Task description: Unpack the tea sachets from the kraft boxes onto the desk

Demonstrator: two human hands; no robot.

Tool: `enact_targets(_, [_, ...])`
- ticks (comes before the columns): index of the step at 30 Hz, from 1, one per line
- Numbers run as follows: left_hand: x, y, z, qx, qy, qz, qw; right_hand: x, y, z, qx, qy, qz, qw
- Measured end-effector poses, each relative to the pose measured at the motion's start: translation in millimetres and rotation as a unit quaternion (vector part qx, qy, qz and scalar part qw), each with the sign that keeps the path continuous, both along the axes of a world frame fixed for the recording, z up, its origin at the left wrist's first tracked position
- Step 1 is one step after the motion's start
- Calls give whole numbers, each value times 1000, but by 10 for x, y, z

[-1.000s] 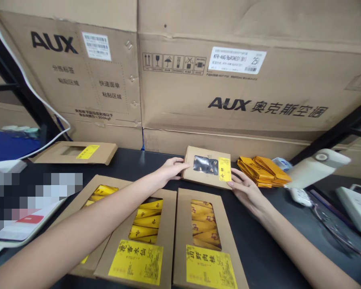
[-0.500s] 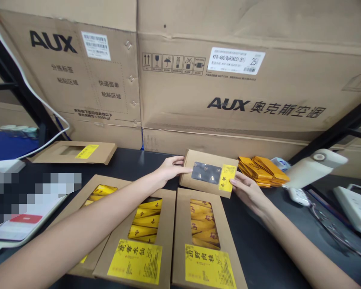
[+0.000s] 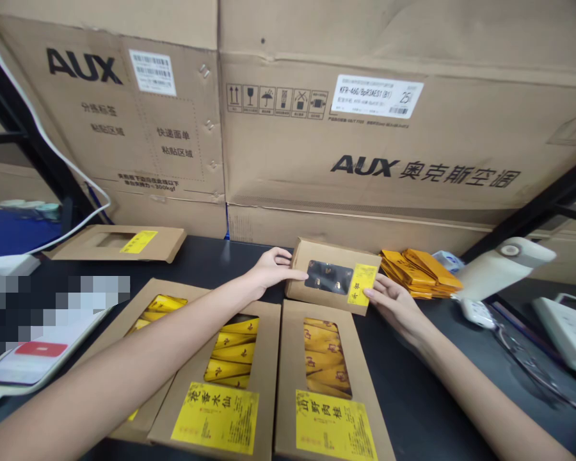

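Observation:
A small kraft box (image 3: pixel 333 256) with a dark window and a yellow label sits tilted at the far middle of the black table (image 3: pixel 413 384). My left hand (image 3: pixel 269 269) grips its left end. My right hand (image 3: pixel 393 307) holds its right end, fingers at the yellow label. Just in front lie three long kraft boxes with windows showing yellow packets: a right one (image 3: pixel 324 384), a middle one (image 3: pixel 221 384) and a left one (image 3: pixel 148 314) partly under my left forearm.
A pile of loose yellow packets (image 3: pixel 420 272) lies right of the held box. A flat kraft box (image 3: pixel 120 242) rests at the back left. Large AUX cartons (image 3: pixel 365 147) wall off the back. A white device (image 3: pixel 504 266) and power strip (image 3: pixel 564 330) sit on the right.
Both hands have tilted and turned the small box, drawing it slightly nearer; its window now faces up more. The long boxes have not moved.

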State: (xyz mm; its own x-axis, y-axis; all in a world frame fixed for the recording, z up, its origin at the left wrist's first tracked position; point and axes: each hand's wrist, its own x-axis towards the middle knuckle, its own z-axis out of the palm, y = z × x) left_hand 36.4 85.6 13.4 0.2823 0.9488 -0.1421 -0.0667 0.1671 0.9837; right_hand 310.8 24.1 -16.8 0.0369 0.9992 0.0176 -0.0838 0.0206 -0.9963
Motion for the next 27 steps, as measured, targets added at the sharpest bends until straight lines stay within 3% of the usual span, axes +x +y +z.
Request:
enact_targets(8, [-5, -41, 29, 1, 28, -87, 996, 2, 1, -4, 5, -12, 3, 1000])
enact_targets(14, [-9, -33, 31, 15, 3, -65, 998, -2, 15, -1, -3, 3, -20, 1000])
enact_targets(21, [-8, -3, -26, 13, -7, -102, 995, 16, 12, 23, -26, 7, -38, 999])
enact_targets(27, [0, -17, -3, 10, -13, -97, 995, 21, 13, 26, -28, 19, -43, 999])
